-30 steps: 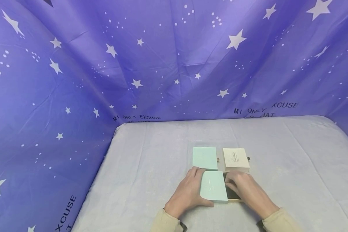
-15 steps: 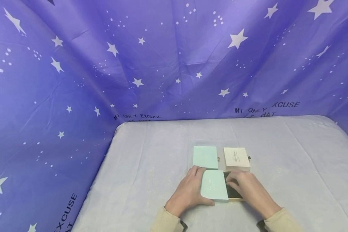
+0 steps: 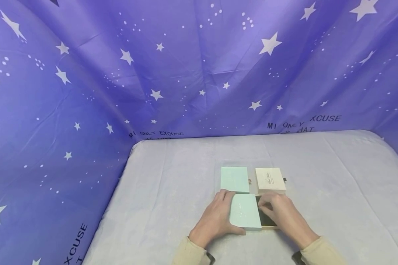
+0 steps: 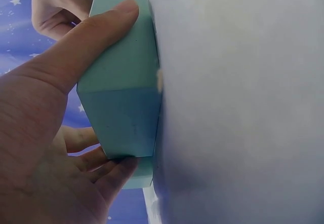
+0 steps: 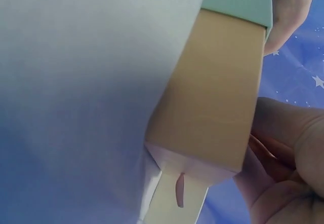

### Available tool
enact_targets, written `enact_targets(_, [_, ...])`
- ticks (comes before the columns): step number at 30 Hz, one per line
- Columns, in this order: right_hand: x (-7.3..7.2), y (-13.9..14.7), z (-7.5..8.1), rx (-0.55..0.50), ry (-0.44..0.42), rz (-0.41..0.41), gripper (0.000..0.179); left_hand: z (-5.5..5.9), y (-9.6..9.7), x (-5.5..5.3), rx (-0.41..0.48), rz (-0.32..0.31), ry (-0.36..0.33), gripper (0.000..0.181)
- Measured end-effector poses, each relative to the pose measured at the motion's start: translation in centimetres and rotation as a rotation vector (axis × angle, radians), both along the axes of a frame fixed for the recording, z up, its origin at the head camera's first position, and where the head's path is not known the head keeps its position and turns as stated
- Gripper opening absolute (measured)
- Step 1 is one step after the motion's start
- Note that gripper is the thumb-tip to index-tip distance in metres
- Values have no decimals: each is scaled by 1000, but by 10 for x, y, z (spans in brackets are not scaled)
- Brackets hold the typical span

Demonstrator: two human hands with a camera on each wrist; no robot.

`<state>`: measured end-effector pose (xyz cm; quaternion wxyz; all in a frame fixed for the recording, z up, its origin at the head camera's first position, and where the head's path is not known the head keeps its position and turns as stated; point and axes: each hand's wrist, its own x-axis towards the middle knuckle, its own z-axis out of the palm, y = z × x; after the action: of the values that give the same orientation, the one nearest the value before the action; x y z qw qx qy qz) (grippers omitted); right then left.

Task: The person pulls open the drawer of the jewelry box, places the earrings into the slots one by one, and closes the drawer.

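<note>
A mint-green drawer box (image 3: 244, 212) lies near the front of the table, its drawer (image 5: 212, 89) pulled partway out to the right. The drawer has tan sides and a dark inside. My left hand (image 3: 213, 219) grips the box's outer sleeve, thumb along the near side and fingers at the far side, as the left wrist view also shows. Over the drawer's dark inside, my right hand (image 3: 283, 213) has its thumb and index finger bent together. Whether anything is between those fingertips I cannot tell. A small ribbon tab (image 5: 180, 190) hangs from the drawer's end.
Just behind lies a second mint-green box (image 3: 234, 179), with a small tab on its right side. To its right is a cream box (image 3: 270, 179) with dark lettering and a dark tab. A pale cloth (image 3: 172, 173) covers the table, and purple star-printed fabric (image 3: 185, 73) hangs around it.
Both hands and the boxes stay almost as they were, with only a slight shift of the head view.
</note>
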<state>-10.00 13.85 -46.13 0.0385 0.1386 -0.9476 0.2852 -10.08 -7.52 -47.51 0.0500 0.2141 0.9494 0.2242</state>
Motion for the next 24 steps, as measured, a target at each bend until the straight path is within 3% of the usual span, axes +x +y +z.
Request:
enact_targets(12, [-1, -5, -4, 30, -38, -44, 12, 0, -1, -1, -7, 8, -10, 110])
enact_targets(24, [-1, 2, -3, 41, -101, 58, 14, 0, -2, -1, 0, -2, -13, 109])
